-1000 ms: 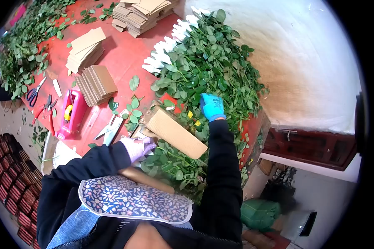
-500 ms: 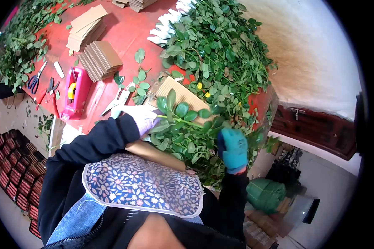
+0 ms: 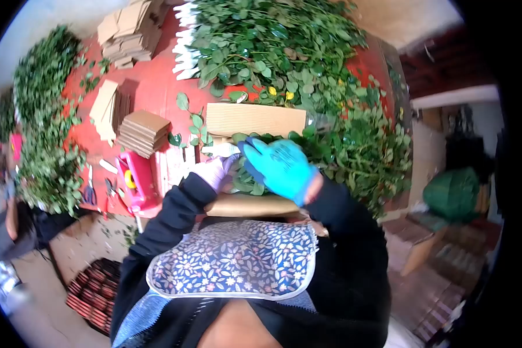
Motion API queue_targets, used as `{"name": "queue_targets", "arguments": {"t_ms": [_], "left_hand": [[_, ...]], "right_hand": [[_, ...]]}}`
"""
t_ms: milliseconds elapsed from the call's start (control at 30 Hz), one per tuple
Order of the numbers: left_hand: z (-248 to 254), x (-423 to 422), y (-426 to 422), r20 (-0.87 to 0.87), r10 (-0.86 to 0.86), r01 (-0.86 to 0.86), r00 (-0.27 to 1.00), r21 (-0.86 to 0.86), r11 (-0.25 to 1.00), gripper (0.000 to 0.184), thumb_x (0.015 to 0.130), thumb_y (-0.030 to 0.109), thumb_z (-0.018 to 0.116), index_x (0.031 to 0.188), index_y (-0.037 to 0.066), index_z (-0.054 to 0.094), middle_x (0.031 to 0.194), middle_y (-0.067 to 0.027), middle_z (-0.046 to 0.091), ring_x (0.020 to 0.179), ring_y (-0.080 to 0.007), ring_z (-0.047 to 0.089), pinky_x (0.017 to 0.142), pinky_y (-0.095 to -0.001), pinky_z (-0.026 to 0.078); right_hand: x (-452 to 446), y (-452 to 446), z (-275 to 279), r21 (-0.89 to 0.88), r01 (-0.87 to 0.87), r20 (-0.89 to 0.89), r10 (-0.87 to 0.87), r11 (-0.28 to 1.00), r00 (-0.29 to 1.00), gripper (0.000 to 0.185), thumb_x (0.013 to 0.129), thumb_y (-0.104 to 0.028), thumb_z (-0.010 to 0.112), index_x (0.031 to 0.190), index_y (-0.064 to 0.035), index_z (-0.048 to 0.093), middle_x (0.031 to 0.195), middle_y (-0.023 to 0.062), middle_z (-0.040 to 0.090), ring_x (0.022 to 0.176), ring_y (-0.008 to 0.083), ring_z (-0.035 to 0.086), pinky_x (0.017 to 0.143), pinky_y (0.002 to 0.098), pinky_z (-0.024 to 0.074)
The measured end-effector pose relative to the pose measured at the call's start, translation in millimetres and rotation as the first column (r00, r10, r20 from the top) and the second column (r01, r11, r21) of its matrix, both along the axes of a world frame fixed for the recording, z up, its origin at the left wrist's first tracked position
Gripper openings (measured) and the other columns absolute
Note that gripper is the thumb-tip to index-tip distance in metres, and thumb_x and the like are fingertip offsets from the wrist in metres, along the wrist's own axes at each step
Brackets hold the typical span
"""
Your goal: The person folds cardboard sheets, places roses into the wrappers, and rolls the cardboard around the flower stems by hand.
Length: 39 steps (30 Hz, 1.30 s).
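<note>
My left hand [image 3: 216, 172], in a pale lavender glove, is closed at the end of a leafy rose stem [image 3: 246, 181]. My right hand [image 3: 281, 168], in a turquoise glove with dark fingertips, has its fingers pressed together over the same stem, close against the left. The two hands hide most of the grip. Just beyond them lies a ribbed piece of corrugated cardboard [image 3: 255, 119], with a white item [image 3: 220, 149] below its left end. A brown cardboard edge [image 3: 252, 205] lies between my hands and the flowered apron [image 3: 232, 255].
A large pile of leafy stems [image 3: 272, 46] with white-wrapped ends covers the red table's far side. To the left are cardboard stacks [image 3: 144, 132], a pink tape dispenser [image 3: 138, 182], scissors [image 3: 89, 188] and red-handled pliers [image 3: 111, 194]. Another person's sleeve [image 3: 8, 232] shows at far left.
My right hand has moved left from the stem's leafy lower part up to my left hand. The camera view has turned, and the corrugated cardboard now appears level and uncovered.
</note>
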<state>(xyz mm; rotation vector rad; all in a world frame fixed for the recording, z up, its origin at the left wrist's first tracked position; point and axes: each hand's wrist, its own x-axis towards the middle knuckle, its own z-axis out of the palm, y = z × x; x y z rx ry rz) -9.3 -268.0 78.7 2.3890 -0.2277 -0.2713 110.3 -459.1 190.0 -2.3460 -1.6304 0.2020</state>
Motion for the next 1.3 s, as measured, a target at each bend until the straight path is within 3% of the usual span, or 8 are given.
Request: {"name": "queue_targets", "arguments": {"t_ms": [100,500,733,800,933,1167,1200,1300], "left_hand": [[-1.1,0.8,-6.1,0.014,0.022,-0.023,1.0,0.073,0.997,0.064,0.077,0.011,0.068,0.138,0.006,0.047,0.129,-0.0185,0.052,0.112,-0.0384,0.057,0.093,-0.0417,0.05],[-8.8,-3.2,1.4,-0.025,-0.001,-0.003,1.0,-0.174,0.985,0.07,0.074,0.002,0.072,0.139,0.004,0.046,0.132,-0.0244,0.052,0.124,-0.0434,0.05,0.104,-0.0436,0.042],[-28.5,-31.1,11.6,-0.229,0.251,-0.315,0.941,-0.309,0.897,0.034,0.086,-0.001,0.066,0.118,0.003,0.055,0.107,-0.008,0.06,0.086,-0.0076,0.057,0.079,-0.0204,0.047],[-47.0,-41.7,4.5,-0.35,0.408,-0.469,0.843,-0.85,0.239,0.024,0.089,0.001,0.067,0.106,0.007,0.052,0.103,-0.0026,0.057,0.089,-0.0091,0.056,0.083,-0.0241,0.047],[-27.6,-24.7,-2.4,-0.218,0.436,-0.446,0.873,-0.716,0.537,0.025,0.094,0.027,0.066,0.099,0.005,0.057,0.079,0.001,0.059,0.071,-0.0046,0.053,0.066,-0.0195,0.045],[-24.9,-25.2,-2.4,-0.326,0.486,-0.531,0.811,-0.758,0.378,0.027,0.1,0.023,0.057,0.101,-0.001,0.069,0.076,0.0002,0.062,0.072,-0.0095,0.056,0.068,-0.0245,0.046],[-34.1,-27.8,7.3,-0.092,0.607,-0.52,0.789,-0.626,0.581,0.025,0.097,0.022,0.059,0.102,-0.001,0.068,0.079,-0.0021,0.065,0.075,-0.0102,0.059,0.068,-0.0237,0.046],[-7.2,-22.7,28.8,-0.41,0.743,-0.532,0.529,-0.842,-0.087,0.018,0.093,0.015,0.061,0.098,-0.001,0.067,0.089,-0.0096,0.065,0.084,-0.0182,0.063,0.08,-0.0323,0.053]], "right_hand": [[8.0,-8.9,-91.1,-0.147,0.059,0.145,-0.037,0.987,0.989,0.032,0.085,-0.02,0.056,0.113,-0.0058,0.059,0.092,0.0111,0.066,0.074,0.0274,0.067,0.062,0.0438,0.0503],[-3.4,-13.4,-98.8,-0.185,0.206,-0.018,-0.213,0.961,0.977,0.016,0.086,-0.023,0.056,0.097,-0.0121,0.061,0.082,0.0062,0.068,0.074,0.0252,0.069,0.061,0.0448,0.0514],[2.6,-17.6,-107.9,-0.165,0.213,-0.051,-0.224,0.963,0.973,0.017,0.084,-0.026,0.064,0.097,-0.0165,0.06,0.085,0.006,0.064,0.075,0.0274,0.067,0.064,0.0446,0.0516],[-0.3,-20.8,-105.7,-0.155,0.222,-0.052,-0.232,0.963,0.971,0.014,0.084,-0.025,0.063,0.095,-0.016,0.061,0.087,0.0065,0.064,0.078,0.0277,0.067,0.066,0.0445,0.0519],[-2.3,-21.4,-102.0,-0.154,0.227,-0.046,-0.236,0.962,0.971,0.012,0.083,-0.024,0.062,0.093,-0.016,0.061,0.088,0.0065,0.064,0.081,0.0277,0.067,0.069,0.0446,0.0523],[1.8,-18.5,-109.1,-0.104,0.205,-0.004,-0.207,0.973,0.978,0.014,0.084,-0.025,0.062,0.095,-0.0165,0.06,0.082,0.0063,0.063,0.07,0.0281,0.066,0.06,0.0451,0.0508],[0.9,-18.0,-110.0,-0.092,0.226,-0.023,-0.229,0.97,0.973,0.015,0.083,-0.024,0.063,0.095,-0.0155,0.061,0.084,0.0067,0.063,0.073,0.0292,0.066,0.062,0.0458,0.0507],[3.5,-26.5,-121.1,-0.028,0.288,-0.064,-0.289,0.957,0.955,0.017,0.081,-0.021,0.065,0.096,-0.0148,0.062,0.085,0.0074,0.063,0.078,0.0299,0.065,0.066,0.0459,0.0506]]}}
